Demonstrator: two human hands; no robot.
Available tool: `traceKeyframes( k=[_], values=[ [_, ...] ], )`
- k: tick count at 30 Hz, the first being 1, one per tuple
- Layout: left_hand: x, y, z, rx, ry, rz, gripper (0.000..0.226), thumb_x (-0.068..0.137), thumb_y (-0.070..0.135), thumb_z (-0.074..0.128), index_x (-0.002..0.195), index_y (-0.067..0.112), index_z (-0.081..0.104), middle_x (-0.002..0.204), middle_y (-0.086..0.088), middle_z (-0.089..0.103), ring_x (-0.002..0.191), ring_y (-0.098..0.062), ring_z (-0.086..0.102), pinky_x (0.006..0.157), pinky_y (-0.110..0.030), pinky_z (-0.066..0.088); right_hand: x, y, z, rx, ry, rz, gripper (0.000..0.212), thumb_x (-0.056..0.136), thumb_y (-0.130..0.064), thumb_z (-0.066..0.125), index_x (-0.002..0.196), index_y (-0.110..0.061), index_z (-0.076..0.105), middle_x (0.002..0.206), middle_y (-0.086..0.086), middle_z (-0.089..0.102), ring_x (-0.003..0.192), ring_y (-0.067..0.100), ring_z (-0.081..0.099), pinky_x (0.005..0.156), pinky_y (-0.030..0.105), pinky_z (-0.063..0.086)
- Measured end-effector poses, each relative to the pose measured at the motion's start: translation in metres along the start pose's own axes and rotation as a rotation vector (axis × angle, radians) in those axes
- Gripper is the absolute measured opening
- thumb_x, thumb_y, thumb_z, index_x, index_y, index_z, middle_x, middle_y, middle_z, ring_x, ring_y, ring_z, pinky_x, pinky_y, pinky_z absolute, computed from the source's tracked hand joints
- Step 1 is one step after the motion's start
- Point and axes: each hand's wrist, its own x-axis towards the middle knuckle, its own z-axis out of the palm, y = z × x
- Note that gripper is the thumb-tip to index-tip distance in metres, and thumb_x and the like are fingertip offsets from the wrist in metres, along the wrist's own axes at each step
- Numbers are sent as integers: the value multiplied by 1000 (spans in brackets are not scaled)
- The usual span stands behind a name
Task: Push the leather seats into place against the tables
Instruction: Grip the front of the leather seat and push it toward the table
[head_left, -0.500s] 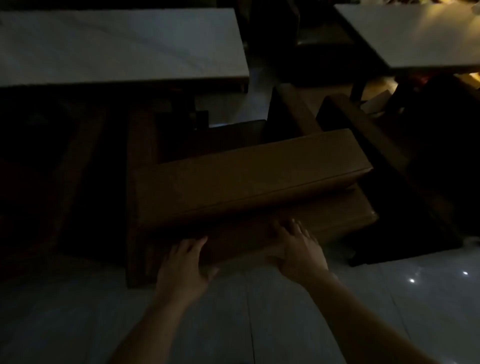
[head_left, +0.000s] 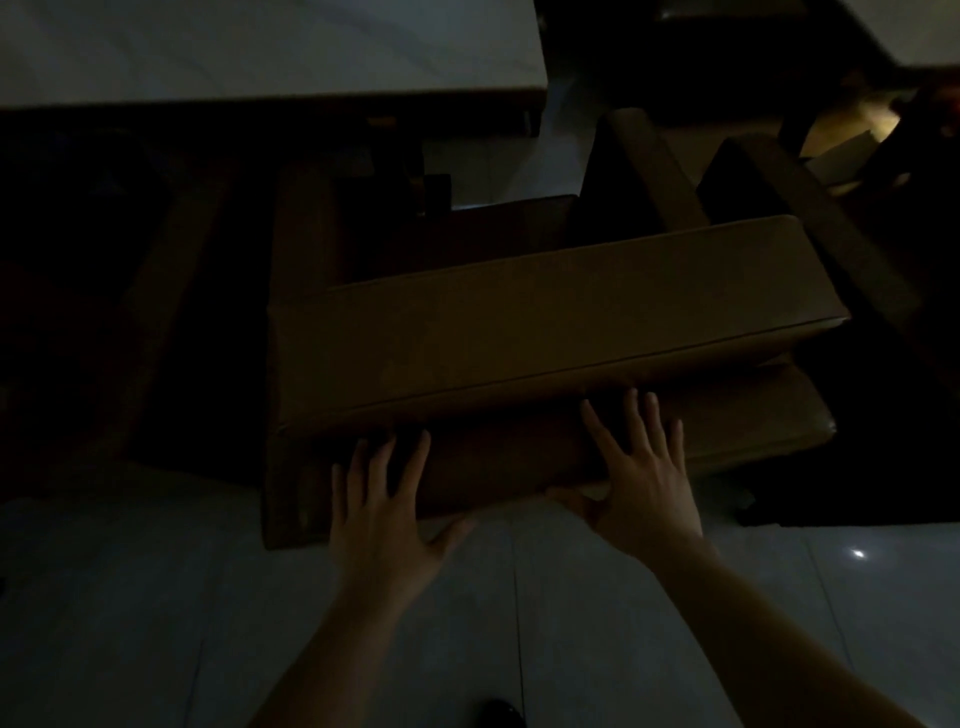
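Head view, very dim: your left hand (head_left: 382, 512) lies flat, fingers spread wide, on the near face of the brown leather bench seat (head_left: 545, 332), gripping nothing, thumb out to the right over the floor edge. Your right hand (head_left: 636, 478) is also flat and splayed against the same near face, further right, fingertips reaching up to the seam under the top cushion, thumb hooked low at the bottom edge. The seat sits in the middle of the frame, its long side across the view and slightly skewed, right end further away. The pale rectangular tabletop (head_left: 260, 47) is beyond it at upper left, with a dark gap between them; contact cannot be judged. A second brown leather seat (head_left: 649, 161) stands just behind, upper right. Glossy grey floor tiles (head_left: 156, 597) run under your forearms.
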Motion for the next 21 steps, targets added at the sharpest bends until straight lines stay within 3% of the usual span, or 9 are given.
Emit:
traceKeyframes(
  k=[7, 11, 21],
  values=[
    [0, -8, 5, 18, 10, 39, 85, 80, 73, 54, 152, 37, 25, 153, -5, 31, 145, -33, 18, 116, -57, 17, -4, -14, 4, -31, 16, 57, 113, 68, -101, 19, 157, -37, -8, 165, 19, -12, 150, 38, -19, 122, 61, -1],
    [2, -10, 2, 48, 0, 37, 84, 80, 74, 52, 152, 38, 26, 152, -5, 33, 143, -33, 22, 116, -57, 18, -4, -17, 5, -71, -9, 69, 113, 66, -102, 12, 154, -39, -18, 164, 17, -19, 149, 37, -24, 122, 60, -3],
    [7, -22, 3, 46, 10, 84, 80, 82, 78, 43, 150, 43, 21, 149, 0, 35, 135, -28, 28, 111, -54, 24, -8, -31, -5, -113, -85, 135, 111, 66, -97, 12, 154, -36, -21, 163, 16, -24, 148, 34, -26, 124, 55, 1]
  ],
)
